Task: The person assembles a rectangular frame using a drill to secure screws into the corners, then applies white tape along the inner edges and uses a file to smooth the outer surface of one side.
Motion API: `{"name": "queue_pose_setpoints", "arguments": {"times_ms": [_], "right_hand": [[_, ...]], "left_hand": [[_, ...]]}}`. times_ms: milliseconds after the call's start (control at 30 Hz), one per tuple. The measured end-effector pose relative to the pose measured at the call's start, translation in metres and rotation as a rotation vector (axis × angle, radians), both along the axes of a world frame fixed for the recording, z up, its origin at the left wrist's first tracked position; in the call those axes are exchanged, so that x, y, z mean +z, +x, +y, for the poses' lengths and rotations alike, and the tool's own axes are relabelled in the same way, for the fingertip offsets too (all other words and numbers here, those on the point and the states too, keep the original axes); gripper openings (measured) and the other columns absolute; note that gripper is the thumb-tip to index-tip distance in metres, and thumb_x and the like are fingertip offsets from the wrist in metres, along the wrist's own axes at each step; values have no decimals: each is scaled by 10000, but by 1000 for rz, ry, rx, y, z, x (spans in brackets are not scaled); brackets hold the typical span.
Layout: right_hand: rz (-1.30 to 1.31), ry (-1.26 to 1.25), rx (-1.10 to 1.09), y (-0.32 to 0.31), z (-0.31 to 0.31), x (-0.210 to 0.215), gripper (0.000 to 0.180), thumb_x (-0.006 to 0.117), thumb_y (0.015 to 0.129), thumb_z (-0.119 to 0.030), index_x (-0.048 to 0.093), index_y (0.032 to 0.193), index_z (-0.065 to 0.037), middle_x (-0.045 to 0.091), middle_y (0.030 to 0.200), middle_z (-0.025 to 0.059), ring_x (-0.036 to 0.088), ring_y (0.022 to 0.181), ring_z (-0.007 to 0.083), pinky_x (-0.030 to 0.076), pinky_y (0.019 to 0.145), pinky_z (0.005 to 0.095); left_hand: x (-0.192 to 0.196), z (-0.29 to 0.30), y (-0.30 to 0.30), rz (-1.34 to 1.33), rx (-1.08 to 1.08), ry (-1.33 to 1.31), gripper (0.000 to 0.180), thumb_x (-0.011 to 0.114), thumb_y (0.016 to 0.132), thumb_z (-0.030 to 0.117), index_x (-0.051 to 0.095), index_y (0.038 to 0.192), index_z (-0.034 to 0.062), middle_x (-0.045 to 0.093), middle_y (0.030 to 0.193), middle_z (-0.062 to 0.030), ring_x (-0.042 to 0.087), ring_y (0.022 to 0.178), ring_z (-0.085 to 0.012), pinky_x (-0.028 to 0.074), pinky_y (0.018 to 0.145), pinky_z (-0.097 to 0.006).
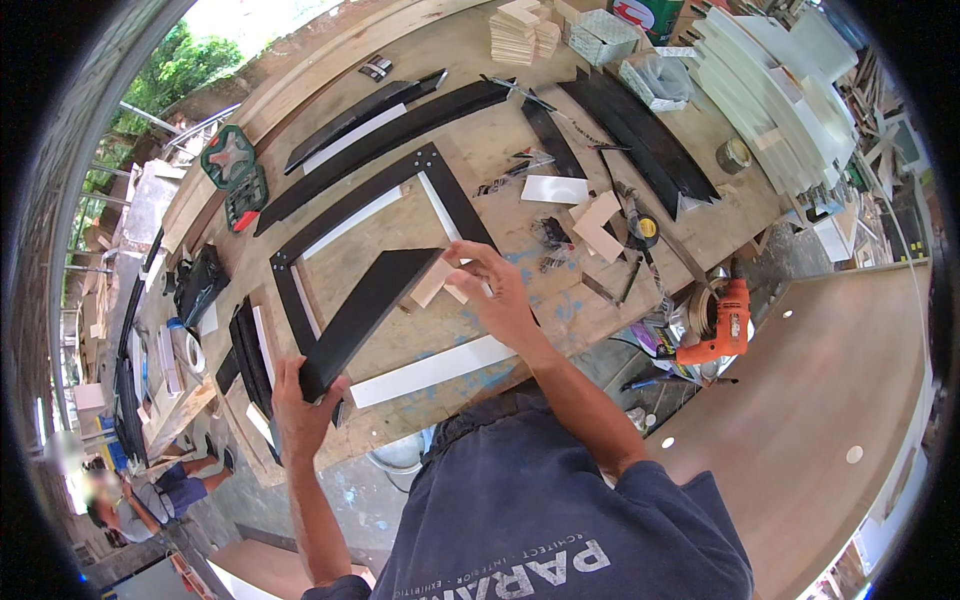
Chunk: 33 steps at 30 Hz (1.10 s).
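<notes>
The black board (362, 312) lies slanted on the plywood tabletop (560, 300), inside the black frame (372, 215), and we take it as our landmark. At its near left end, our left hand (300, 410) has its fingers clenched around the board's edge. At its far right end, our right hand (498, 290) pinches a small pale wooden block (432, 284) that touches the board, with an orange drill (722, 330) well off to the right.
</notes>
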State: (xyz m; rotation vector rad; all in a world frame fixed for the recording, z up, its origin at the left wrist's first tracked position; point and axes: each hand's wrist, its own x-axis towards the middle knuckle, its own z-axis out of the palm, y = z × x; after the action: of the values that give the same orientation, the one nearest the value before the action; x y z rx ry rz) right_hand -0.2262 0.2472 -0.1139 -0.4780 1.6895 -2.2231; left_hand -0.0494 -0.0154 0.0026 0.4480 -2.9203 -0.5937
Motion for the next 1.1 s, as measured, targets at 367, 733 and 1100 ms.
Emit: {"name": "queue_pose_setpoints", "arguments": {"times_ms": [367, 733, 1100], "right_hand": [[269, -318, 780, 56, -73, 25, 1003, 779, 738, -241, 299, 1603, -81, 332, 1638, 155, 332, 1508, 308, 292, 1219, 460], [1050, 45, 142, 53, -90, 20, 484, 728, 744, -104, 570, 1194, -17, 616, 1100, 139, 627, 1058, 334, 499, 943, 440], [1059, 641, 242, 58, -47, -32, 558, 727, 756, -173, 573, 1266, -6, 545, 1300, 208, 539, 1257, 337, 402, 1079, 478]], "left_hand": [[66, 26, -97, 692, 392, 893, 407, 659, 1013, 471, 575, 948, 79, 473, 681, 19, 462, 509, -79, 353, 459, -245], [41, -55, -92, 635, 422, 1608, 612, 627, 983, 587, 563, 1145, 0, 433, 729, -31, 439, 560, -155, 366, 457, -293], [68, -142, -43, 652, -198, 1591, 676, 494, 1087, 454, 353, 1511, -53, 357, 840, -43, 392, 636, -136, 399, 542, -277]]}}
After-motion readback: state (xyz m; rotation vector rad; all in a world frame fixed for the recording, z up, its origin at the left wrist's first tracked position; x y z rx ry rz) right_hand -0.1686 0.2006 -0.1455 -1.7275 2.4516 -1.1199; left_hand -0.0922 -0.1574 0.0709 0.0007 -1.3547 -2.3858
